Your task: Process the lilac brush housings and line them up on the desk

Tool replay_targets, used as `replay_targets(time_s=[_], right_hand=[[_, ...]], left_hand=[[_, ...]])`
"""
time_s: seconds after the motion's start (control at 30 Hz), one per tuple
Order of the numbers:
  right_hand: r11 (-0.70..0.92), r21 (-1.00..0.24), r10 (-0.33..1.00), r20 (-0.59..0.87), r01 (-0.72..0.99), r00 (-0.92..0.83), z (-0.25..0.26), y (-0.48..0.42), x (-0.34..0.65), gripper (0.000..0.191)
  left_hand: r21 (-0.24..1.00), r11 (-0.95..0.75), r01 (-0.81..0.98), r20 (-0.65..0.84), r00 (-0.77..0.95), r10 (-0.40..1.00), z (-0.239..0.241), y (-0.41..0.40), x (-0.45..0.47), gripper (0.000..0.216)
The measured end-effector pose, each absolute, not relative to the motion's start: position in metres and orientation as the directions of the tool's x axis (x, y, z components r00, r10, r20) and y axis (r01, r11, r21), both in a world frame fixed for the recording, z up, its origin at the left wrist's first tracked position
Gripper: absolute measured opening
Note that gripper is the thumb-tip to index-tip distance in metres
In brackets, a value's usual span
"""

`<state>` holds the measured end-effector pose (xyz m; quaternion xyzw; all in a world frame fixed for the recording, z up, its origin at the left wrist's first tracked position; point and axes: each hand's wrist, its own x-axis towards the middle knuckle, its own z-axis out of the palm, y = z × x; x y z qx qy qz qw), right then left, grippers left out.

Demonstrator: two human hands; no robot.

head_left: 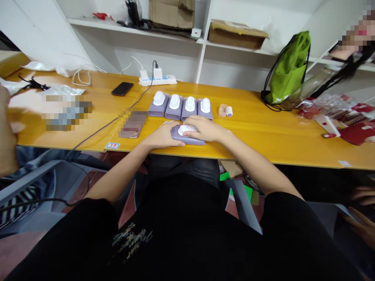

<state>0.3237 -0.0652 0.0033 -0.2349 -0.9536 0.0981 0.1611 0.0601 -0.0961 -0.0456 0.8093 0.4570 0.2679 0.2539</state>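
Note:
At the table's front edge, a greyish-purple box lies with a white oval piece on top, its surface dotted with small marks. My left hand grips the left end of this box, thumb along the near side. From the right, my right hand closes over the white piece, its fingers partly hiding it. Just behind stands a row of several similar purple boxes, each topped by a white oval piece with grooves.
A small white roll sits right of the row. Leftward are a phone, a black phone and a cable running to a power strip. A green drawstring bag and a bottle stand at right. People sit on both sides.

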Motion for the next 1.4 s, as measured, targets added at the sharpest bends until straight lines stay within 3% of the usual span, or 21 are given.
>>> replay_targets(time_s=[0.1, 0.27, 0.5, 0.8, 1.17, 1.4], right_hand=[[0.849, -0.282, 0.513, 0.239, 0.447, -0.825, 0.007, -0.068, 0.338, 0.051], [0.803, -0.174, 0.593, 0.134, 0.571, -0.794, 0.014, -0.072, 0.337, 0.050], [0.874, -0.109, 0.486, 0.133, 0.474, -0.864, 0.015, -0.060, 0.328, 0.051], [0.955, -0.115, 0.296, 0.242, 0.275, -0.924, 0.001, -0.038, 0.324, 0.047], [0.970, -0.114, 0.240, 0.281, 0.216, -0.929, -0.004, -0.030, 0.318, 0.041], [0.956, -0.116, 0.292, 0.309, 0.269, -0.905, -0.007, -0.030, 0.316, 0.040]], left_hand=[[0.636, -0.437, 0.636, 0.173, 0.435, 0.884, -0.044, -0.098, 0.060, 0.108], [0.637, -0.420, 0.646, 0.150, 0.431, 0.890, -0.041, -0.100, 0.061, 0.111], [0.662, -0.453, 0.598, 0.183, 0.457, 0.870, -0.047, -0.093, 0.061, 0.111], [0.686, -0.531, 0.498, 0.251, 0.523, 0.815, -0.045, -0.088, 0.062, 0.098], [0.678, -0.550, 0.488, 0.286, 0.515, 0.809, -0.043, -0.091, 0.069, 0.085], [0.669, -0.563, 0.486, 0.308, 0.508, 0.804, -0.043, -0.094, 0.074, 0.085]])
